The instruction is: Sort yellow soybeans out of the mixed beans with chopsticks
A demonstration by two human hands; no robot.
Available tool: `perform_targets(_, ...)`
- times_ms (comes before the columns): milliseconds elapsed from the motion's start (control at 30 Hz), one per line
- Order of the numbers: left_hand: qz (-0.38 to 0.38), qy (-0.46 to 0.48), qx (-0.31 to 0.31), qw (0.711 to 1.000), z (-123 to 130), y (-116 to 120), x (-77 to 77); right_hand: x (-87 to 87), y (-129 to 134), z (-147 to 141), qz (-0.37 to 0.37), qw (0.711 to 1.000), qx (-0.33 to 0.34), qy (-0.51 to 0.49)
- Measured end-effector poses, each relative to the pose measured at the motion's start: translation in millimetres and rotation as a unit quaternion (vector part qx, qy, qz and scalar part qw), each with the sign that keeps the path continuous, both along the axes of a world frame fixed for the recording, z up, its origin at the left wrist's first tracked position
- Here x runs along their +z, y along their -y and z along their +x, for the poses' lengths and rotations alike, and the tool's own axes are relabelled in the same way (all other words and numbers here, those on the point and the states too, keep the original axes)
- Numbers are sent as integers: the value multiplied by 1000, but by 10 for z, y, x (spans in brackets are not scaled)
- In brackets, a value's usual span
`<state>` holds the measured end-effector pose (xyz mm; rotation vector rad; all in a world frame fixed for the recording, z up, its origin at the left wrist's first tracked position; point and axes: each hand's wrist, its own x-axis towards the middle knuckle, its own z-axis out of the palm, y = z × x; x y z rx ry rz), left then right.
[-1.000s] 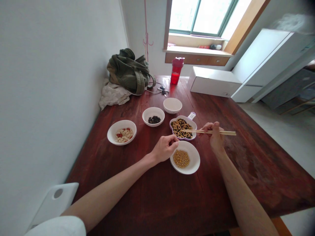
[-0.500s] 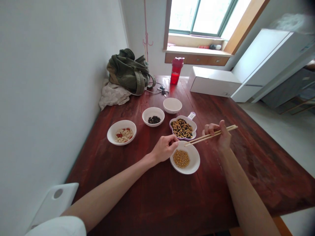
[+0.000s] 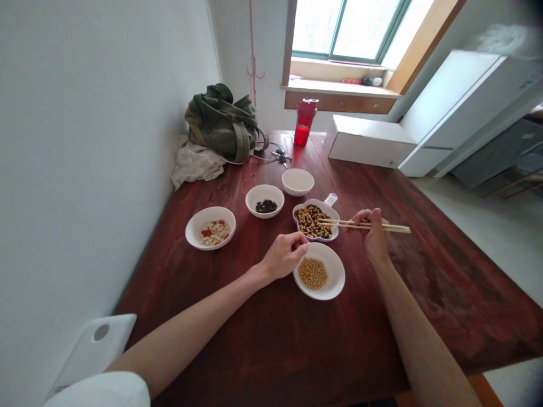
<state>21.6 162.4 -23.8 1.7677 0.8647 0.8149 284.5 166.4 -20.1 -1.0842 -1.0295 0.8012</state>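
Observation:
My right hand (image 3: 372,232) grips a pair of chopsticks (image 3: 392,228), whose tips reach over the mixed yellow and black beans (image 3: 311,219). These beans fill a purple-rimmed, flower-shaped dish (image 3: 335,232) with a short handle. My left hand (image 3: 285,255) is closed at the upper left rim of a white bowl (image 3: 335,277), its fingers pinching the rim. Yellow soybeans (image 3: 313,273) lie in that bowl. Farther left, a white bowl (image 3: 265,191) holds black beans (image 3: 266,207). Whether a bean sits between the chopstick tips is too small to tell.
Leftmost stands a white bowl (image 3: 193,230) with pale and reddish pieces. Another white bowl (image 3: 297,182) sits behind the dish. At the back are a green bag (image 3: 224,124), keys (image 3: 280,157), a red shaker bottle (image 3: 304,124) and a white box (image 3: 371,144).
My right hand has shifted up and left, carrying the chopstick tips from above the soybean bowl to the mixed beans in the dish. My left hand stays at the rim.

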Motion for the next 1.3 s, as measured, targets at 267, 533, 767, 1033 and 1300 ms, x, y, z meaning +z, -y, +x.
perform_targets(267,0,-2,0,1000,-1,1,9,-6,1,-32,1,1000,2,15)
perform_targets(533,-1,2,5,1000,3,3,13,-75,-23,2,-10,999,7,35)
perform_targets(767,1,3,5,1000,1,4,15,-86,-27,-1,-11,999,-8,48)
perform_targets(1033,2,-2,3,1000,1,5,8,-60,-11,-23,-7,998,-22,64)
perform_targets(1300,-1,0,4,1000,3,3,6,-96,-21,-1,2,997,-28,78)
